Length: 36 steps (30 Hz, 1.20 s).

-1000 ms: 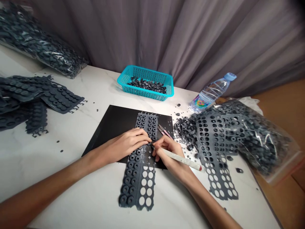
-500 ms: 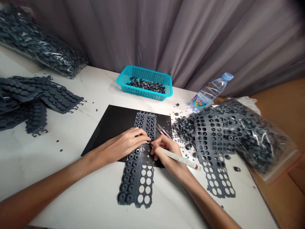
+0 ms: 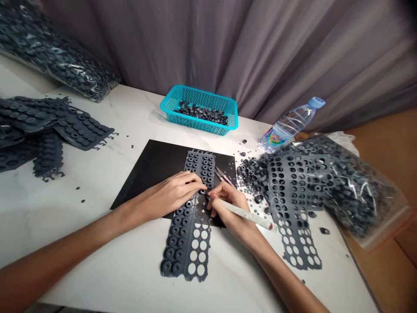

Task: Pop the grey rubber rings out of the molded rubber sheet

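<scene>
A dark grey rubber sheet with rows of raised rings lies lengthwise before me, its lower right part showing punched-out holes. My left hand bears down across its middle, fingers closed together and fingertips at a ring; the thumb is mostly hidden. Closed in a pen-like grip, my right hand holds a slim tool with a pale wrapped handle and red end. The tool's tip meets the sheet beside my left fingertips, too small to make out. Under the sheet's upper part is a black mat, with pink-handled scissors near its right edge.
A turquoise basket with small black pieces stands at the back. To the right are a water bottle, loose pieces, a holed sheet and a filled plastic bag. More sheets and another bag lie left.
The view has shifted slightly. Both hands stay at nearly the same spot on the sheet, and a ring now shows more clearly at my left fingertips.
</scene>
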Available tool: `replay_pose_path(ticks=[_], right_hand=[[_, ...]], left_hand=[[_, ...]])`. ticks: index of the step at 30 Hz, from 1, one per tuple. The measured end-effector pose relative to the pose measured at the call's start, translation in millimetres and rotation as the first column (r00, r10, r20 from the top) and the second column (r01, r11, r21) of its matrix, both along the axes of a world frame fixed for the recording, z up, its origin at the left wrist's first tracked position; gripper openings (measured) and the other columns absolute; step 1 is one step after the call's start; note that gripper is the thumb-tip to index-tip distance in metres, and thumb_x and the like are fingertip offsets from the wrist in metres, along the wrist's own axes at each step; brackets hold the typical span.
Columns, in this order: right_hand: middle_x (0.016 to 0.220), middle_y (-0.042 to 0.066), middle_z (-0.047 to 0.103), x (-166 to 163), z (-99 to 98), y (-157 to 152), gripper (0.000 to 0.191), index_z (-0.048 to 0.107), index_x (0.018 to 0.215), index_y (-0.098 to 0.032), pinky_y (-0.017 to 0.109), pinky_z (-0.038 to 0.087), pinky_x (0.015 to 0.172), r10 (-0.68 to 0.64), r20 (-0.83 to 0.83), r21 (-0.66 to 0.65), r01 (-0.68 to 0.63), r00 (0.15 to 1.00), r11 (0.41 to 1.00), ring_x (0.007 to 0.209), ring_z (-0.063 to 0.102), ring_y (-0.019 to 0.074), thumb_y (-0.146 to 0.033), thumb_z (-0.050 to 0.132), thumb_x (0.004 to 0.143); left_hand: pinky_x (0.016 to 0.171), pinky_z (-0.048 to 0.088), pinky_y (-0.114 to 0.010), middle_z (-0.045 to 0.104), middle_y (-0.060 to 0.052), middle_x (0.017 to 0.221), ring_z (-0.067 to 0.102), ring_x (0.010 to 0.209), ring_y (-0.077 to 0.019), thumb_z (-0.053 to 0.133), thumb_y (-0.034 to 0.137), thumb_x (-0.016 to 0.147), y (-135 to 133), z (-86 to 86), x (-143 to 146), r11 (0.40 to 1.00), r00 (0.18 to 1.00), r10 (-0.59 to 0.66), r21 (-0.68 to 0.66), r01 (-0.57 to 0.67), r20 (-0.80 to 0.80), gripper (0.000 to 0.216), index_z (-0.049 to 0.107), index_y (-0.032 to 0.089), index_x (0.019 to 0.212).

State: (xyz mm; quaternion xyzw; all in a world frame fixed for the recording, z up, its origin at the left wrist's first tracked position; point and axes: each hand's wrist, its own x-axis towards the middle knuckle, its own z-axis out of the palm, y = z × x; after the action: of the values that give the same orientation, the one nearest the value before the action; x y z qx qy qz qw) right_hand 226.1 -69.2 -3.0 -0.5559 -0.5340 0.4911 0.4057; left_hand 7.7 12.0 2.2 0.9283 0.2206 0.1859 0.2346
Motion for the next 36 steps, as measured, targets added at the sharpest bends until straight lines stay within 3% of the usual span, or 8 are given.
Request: replay_pose_path(ticks=[14, 20, 23, 25, 30, 36], right_hand=[[0.074, -0.002, 0.067, 1, 2.1, 0, 0.006, 0.058, 0.088, -0.021, 0.022, 0.045, 0.053, 0.019, 0.037, 0.000, -0.019, 0.999, 1.000, 0.060, 0.063, 0.0126, -0.017, 0.060, 0.091], [0.071, -0.002, 0.066, 0, 3.2, 0, 0.006, 0.057, 0.087, -0.022, 0.022, 0.043, 0.054, 0.034, 0.094, 0.018, -0.036, 0.995, 0.999, 0.060, 0.061, 0.0132, -0.020, 0.057, 0.093], [0.066, -0.004, 0.061, -3, 5.1, 0, 0.009, 0.055, 0.084, -0.022, 0.022, 0.040, 0.052, 0.020, 0.134, 0.047, -0.027, 0.991, 0.999, 0.056, 0.057, 0.0121, -0.023, 0.058, 0.092], [0.062, -0.006, 0.057, -4, 6.5, 0, 0.011, 0.054, 0.082, -0.022, 0.022, 0.039, 0.051, 0.017, 0.151, 0.053, -0.025, 0.988, 0.998, 0.053, 0.055, 0.0116, -0.022, 0.058, 0.091], [0.072, -0.003, 0.065, 0, 1.8, 1, 0.007, 0.058, 0.084, -0.021, 0.022, 0.044, 0.054, 0.032, 0.073, 0.027, -0.034, 0.997, 0.999, 0.059, 0.060, 0.0119, -0.020, 0.059, 0.091], [0.075, -0.001, 0.068, 7, -8.6, 3, 0.010, 0.059, 0.093, -0.021, 0.020, 0.042, 0.044, -0.017, -0.086, -0.017, 0.016, 0.996, 1.000, 0.054, 0.059, 0.0117, -0.030, 0.062, 0.095]], left_hand=[[0.103, 0.050, -0.042, 0.067, -0.008, 0.120, 0.064, 0.115, -0.0229, 0.048, 0.012, 0.107, -5, -2.5, 5, 0.998, 0.999, 0.036, 0.048, -0.036, 0.016, 0.026, 0.066, 0.019, 0.124], [0.100, 0.052, -0.042, 0.069, -0.008, 0.114, 0.066, 0.109, -0.0240, 0.057, 0.024, 0.106, -11, 1.1, 9, 0.991, 0.996, 0.085, 0.098, -0.088, 0.035, 0.019, 0.070, 0.017, 0.118], [0.096, 0.052, -0.043, 0.071, -0.008, 0.110, 0.067, 0.106, -0.0248, 0.051, 0.022, 0.109, -17, 1.7, 11, 0.986, 0.995, 0.088, 0.136, -0.094, 0.047, 0.021, 0.071, 0.017, 0.110], [0.096, 0.052, -0.041, 0.072, -0.008, 0.109, 0.067, 0.104, -0.0236, 0.046, 0.020, 0.110, -19, 1.3, 13, 0.991, 0.990, 0.094, 0.089, -0.103, 0.102, 0.024, 0.070, 0.016, 0.108], [0.092, 0.052, -0.032, 0.070, -0.003, 0.104, 0.068, 0.097, -0.0184, 0.056, 0.024, 0.107, -16, 0.9, 15, 0.957, 0.961, 0.211, -0.238, -0.166, 0.180, 0.015, 0.068, 0.019, 0.101], [0.099, 0.052, -0.031, 0.069, -0.002, 0.112, 0.069, 0.105, -0.0179, 0.051, 0.025, 0.109, -3, 0.9, 9, 0.936, 0.980, 0.140, -0.341, -0.086, 0.139, 0.021, 0.071, 0.021, 0.106]])
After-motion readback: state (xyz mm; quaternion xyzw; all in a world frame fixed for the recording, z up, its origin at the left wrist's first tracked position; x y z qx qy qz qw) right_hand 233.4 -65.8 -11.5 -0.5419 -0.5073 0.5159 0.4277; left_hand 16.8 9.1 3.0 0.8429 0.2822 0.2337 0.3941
